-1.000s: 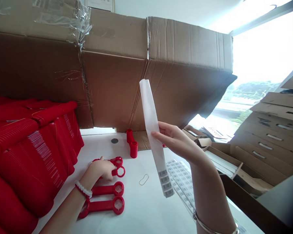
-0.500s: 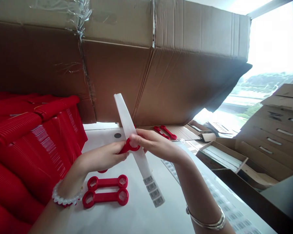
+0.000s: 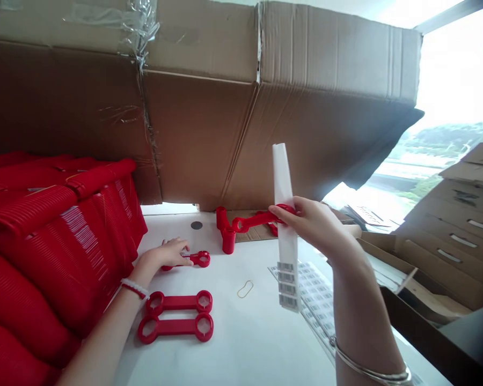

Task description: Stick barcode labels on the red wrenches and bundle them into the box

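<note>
My right hand (image 3: pixel 316 222) grips a red bar with ring ends (image 3: pixel 255 220) together with a white strip (image 3: pixel 282 174), which hangs upright and carries several barcode labels near its lower end. My left hand (image 3: pixel 172 253) is at the table, its fingers curled over another red ring-ended bar (image 3: pixel 202 259); part of that bar is hidden under the hand. Nearer to me, two similar red bars (image 3: pixel 175 327) lie side by side on the white table (image 3: pixel 245 343). Behind the held bar stand red cylinders (image 3: pixel 228 241).
Stacked red ribbed goods (image 3: pixel 56 257) fill the left side. A large cardboard box (image 3: pixel 201 139) overhangs the back. Sheets of barcode labels (image 3: pixel 316 297) and a rubber band (image 3: pixel 245 289) lie on the table. Open cartons (image 3: pixel 386 262) stand at the right.
My hands have moved apart. The right one has carried the strip and a red bar to the right; the left has gone down to a bar on the table. The rubber band now shows.
</note>
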`<act>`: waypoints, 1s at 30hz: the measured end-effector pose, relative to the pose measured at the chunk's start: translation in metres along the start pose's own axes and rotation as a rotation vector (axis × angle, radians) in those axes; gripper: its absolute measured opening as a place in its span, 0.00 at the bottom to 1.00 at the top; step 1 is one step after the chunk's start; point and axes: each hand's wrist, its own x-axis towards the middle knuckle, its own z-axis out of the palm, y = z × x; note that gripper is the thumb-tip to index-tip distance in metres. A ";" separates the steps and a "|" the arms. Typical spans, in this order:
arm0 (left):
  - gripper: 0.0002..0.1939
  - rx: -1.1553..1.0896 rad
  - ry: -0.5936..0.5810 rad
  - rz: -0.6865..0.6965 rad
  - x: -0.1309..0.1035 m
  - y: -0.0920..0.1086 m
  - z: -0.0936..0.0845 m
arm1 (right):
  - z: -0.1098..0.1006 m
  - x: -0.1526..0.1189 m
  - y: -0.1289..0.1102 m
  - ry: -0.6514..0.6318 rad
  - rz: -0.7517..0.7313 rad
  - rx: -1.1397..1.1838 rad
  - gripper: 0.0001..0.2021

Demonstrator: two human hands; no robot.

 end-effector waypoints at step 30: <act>0.24 -0.321 0.017 0.182 -0.024 0.070 0.011 | 0.026 -0.010 -0.031 0.356 -0.130 0.420 0.21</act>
